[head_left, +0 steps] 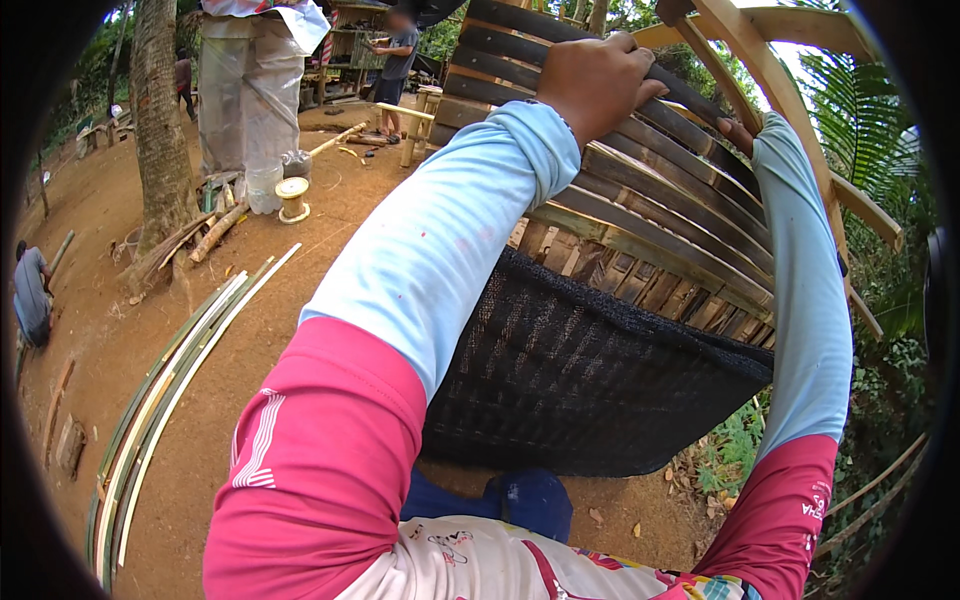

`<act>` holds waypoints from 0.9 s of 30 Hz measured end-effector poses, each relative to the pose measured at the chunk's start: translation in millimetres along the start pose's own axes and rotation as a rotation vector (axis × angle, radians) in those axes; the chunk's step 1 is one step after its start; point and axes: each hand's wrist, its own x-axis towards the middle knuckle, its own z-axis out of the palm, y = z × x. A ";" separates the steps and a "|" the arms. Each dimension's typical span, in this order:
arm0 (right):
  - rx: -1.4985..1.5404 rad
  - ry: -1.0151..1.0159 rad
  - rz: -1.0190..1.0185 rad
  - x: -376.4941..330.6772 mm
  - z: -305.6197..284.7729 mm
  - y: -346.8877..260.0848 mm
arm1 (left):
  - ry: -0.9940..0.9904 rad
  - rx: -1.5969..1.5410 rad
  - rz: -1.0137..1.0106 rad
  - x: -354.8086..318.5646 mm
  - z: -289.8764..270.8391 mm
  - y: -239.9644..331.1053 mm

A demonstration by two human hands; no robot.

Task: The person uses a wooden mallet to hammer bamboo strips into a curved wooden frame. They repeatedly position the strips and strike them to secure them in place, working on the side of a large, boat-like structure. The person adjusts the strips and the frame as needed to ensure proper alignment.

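Note:
My left hand (598,85) is closed over a dark wooden slat (690,98) near the top of a slatted panel. Farther right, at that slat's other end, the fingertips of my right hand (738,135) curl against it; the light blue sleeve hides most of this hand. Several more dark slats (650,185) run in curved rows with gaps between them. Below them, a row of short upright wooden pieces (640,272) shows under a rail. Black mesh cloth (590,375) hangs below this, close in front of my body.
Curved pale wooden beams (770,70) rise at the right beside palm leaves (860,130). Long split strips (165,410) lie on the dirt at left. A tree trunk (160,120), a spool (292,198) and a plastic-wrapped stack (250,100) stand farther off. Other people (398,60) are in the background.

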 end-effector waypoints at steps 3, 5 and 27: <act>0.018 0.006 -0.008 2.4 -4.4 1.2 | -0.033 -0.003 -0.012 0.9 1.6 2.2; 0.023 0.013 -0.011 1.9 -7.7 1.7 | -0.042 -0.007 -0.021 2.7 1.2 5.1; 0.303 -0.063 -0.501 89.9 26.4 -57.5 | -0.033 -0.108 -0.044 0.9 1.4 -1.2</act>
